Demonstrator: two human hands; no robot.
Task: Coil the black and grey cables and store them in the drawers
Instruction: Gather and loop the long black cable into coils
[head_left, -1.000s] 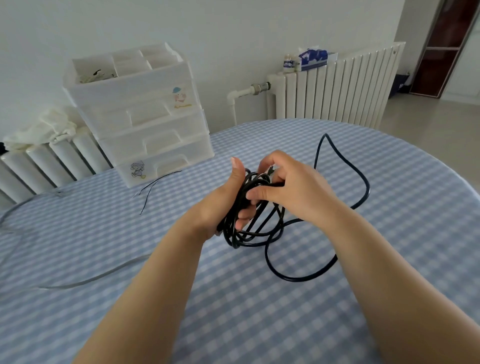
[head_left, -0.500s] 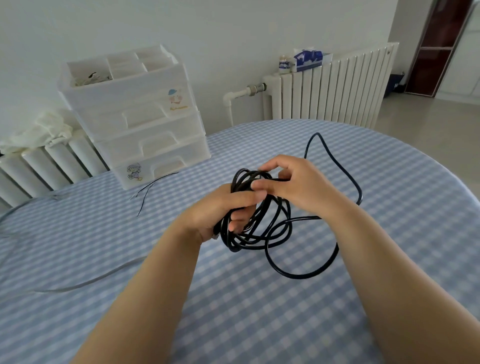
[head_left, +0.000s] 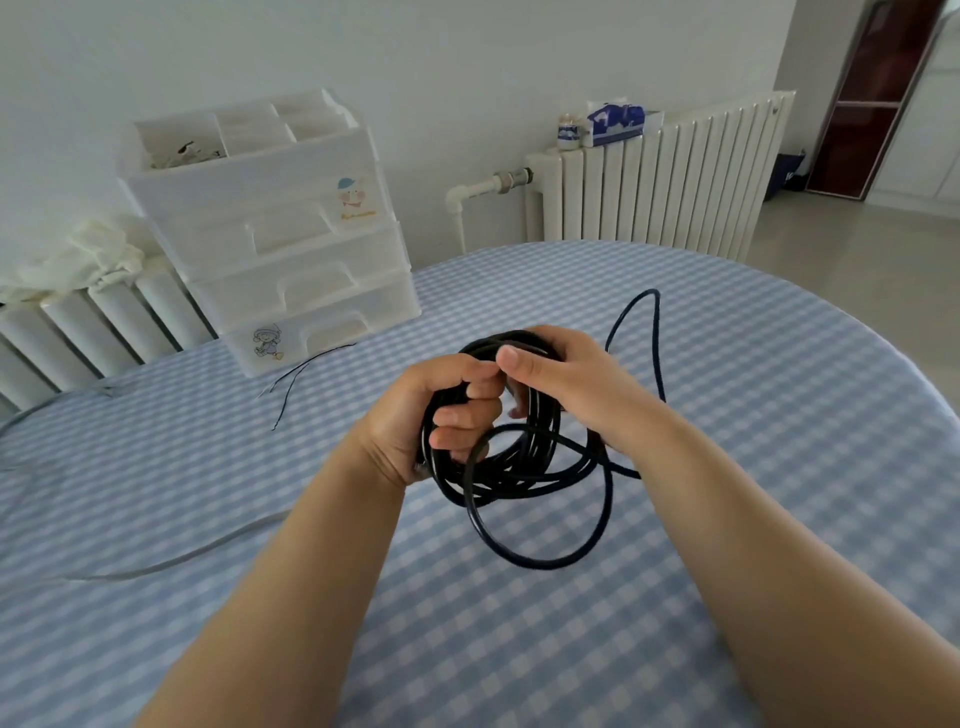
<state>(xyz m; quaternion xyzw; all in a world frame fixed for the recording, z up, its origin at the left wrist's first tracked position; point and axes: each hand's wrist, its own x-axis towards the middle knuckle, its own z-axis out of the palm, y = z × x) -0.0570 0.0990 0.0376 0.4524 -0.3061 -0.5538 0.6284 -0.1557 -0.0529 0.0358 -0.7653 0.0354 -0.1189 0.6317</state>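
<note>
A black cable (head_left: 519, 470) is wound into several loops above the middle of the table. My left hand (head_left: 441, 410) is closed around the left side of the coil. My right hand (head_left: 566, 384) grips the top of the coil, thumb pressed on the strands. One larger loop hangs down toward me, and a loose tail runs back across the cloth behind my right wrist. A grey cable (head_left: 171, 561) lies slack on the table at the left. The white plastic drawer unit (head_left: 280, 244) stands at the far left of the table, all its drawers closed.
The round table carries a blue-and-white checked cloth (head_left: 727, 415). A thin black wire (head_left: 296, 376) lies in front of the drawer unit. White radiators (head_left: 654, 176) line the wall behind, one with a tissue pack on top. The table edge curves off at the right.
My left hand has closed tighter around the coil and my right hand has laid another turn over its top. The loose tail on the table has shortened.
</note>
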